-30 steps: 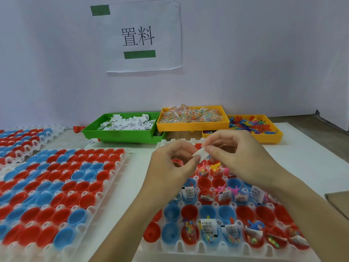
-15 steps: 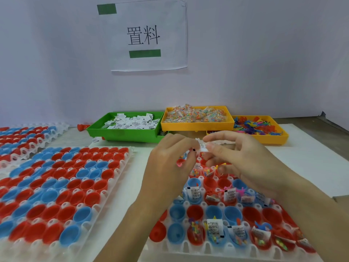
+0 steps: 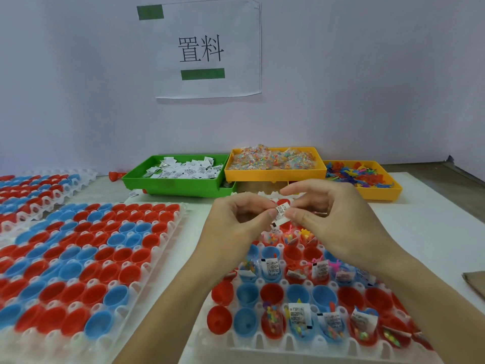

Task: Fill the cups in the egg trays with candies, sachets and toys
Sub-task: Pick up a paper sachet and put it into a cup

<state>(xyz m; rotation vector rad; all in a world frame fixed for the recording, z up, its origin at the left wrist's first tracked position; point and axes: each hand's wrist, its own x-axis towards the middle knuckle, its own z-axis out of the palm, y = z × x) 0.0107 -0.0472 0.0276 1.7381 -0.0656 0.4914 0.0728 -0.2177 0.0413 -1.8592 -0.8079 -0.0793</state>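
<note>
Head view, near to far. Egg tray (image 3: 231, 345), 6 o'clock: white moulded plastic, glossy red and blue cups, several filled, some bare. Left hand (image 3: 236, 229) and right hand (image 3: 333, 222), together, pinching one printed paper sachet (image 3: 281, 214) above it. Step: placing sachets; next calls for dropping it into an unfilled cup. Green bin (image 3: 178, 185), 12 o'clock: loose sachets.

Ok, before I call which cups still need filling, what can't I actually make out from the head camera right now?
- Cups in the far rows of the near tray: hidden behind the left hand and right hand.
- Sachet held between both hands: print too small to read; whether there is one or more, unclear.
- Left tray: near cups blurred, left side cut by the frame edge.
- Toy bin: single toys too small to tell apart.
</note>
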